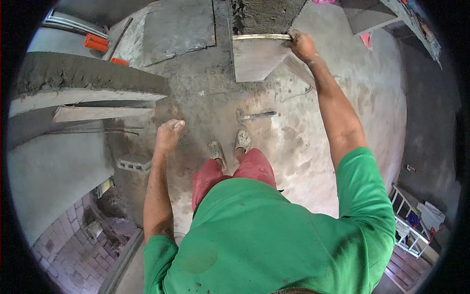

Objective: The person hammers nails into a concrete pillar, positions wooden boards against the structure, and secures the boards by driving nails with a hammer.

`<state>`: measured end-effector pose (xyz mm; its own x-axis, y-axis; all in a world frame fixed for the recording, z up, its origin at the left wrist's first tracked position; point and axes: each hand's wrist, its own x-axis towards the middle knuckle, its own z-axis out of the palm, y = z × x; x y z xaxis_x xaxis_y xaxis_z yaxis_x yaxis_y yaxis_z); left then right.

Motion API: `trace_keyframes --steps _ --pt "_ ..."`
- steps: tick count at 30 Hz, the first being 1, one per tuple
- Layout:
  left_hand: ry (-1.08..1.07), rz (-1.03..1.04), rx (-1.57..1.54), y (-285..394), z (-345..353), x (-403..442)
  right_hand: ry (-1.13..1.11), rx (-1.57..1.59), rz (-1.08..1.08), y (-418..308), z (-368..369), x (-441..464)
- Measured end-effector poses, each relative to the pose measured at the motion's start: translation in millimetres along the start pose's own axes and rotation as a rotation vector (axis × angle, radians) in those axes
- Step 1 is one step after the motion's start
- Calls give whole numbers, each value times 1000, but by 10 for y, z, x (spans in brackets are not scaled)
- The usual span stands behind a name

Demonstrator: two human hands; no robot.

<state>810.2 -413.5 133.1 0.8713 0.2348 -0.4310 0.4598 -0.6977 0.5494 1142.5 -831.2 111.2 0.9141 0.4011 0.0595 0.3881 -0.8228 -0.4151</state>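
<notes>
My right hand (302,47) is stretched out in front, fingers closed round the right end of a pale wooden strip (259,36). This strip runs along the edge of a block with rough, dark wet mortar (264,14) on it, above a smooth pale face (254,59). My left hand (170,135) hangs out to the left, fingers curled in; whether anything small is inside is hidden. A hammer (258,115) lies on the floor between my hands, just ahead of my shoes (243,140).
At left a mortared ledge (88,76) juts out, with a loose board (103,113) below it and a hollow block (134,162) on the floor. A flat grey sheet (181,29) lies ahead near orange pipes (96,42). A white metal frame (409,230) stands right.
</notes>
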Motion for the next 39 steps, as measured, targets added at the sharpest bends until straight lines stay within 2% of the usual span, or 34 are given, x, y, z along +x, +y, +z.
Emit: trace_keyframes --steps 1,3,5,7,9,13,16,18,20,22,26,29,35,37,39 --pt "-1 0 1 -35 43 42 13 16 -20 -18 5 -3" --pt "-7 145 18 -38 114 117 33 17 -17 -49 40 -44" --pt "-42 113 73 123 78 242 61 18 -22 -45 47 -23" --pt "-74 78 128 323 14 434 89 1 -125 -31 48 0" --pt "49 272 71 468 -2 655 94 4 -123 -19 79 6" --pt "-24 214 108 1126 -109 963 151 -39 -119 -36 108 -47" --pt "32 252 173 1499 -66 1251 180 -23 7 -105 107 -79" --pt "158 216 142 1686 2 1420 213 16 28 -39 167 -67" --pt "152 201 135 1834 30 1594 241 59 49 -45 193 -10" --pt "151 181 134 1922 111 1706 242 81 208 -135 147 2" --pt "119 197 146 2011 221 1903 187 47 229 -199 62 -3" --pt "147 242 143 2014 346 2009 206 -42 181 -127 113 5" --pt "139 167 79 2067 438 2144 212 27 156 -105 138 -9" --pt "161 233 107 2056 455 2192 207 -6 167 -73 169 2" --pt "181 204 110 2043 457 2191 239 23 98 -25 215 23"
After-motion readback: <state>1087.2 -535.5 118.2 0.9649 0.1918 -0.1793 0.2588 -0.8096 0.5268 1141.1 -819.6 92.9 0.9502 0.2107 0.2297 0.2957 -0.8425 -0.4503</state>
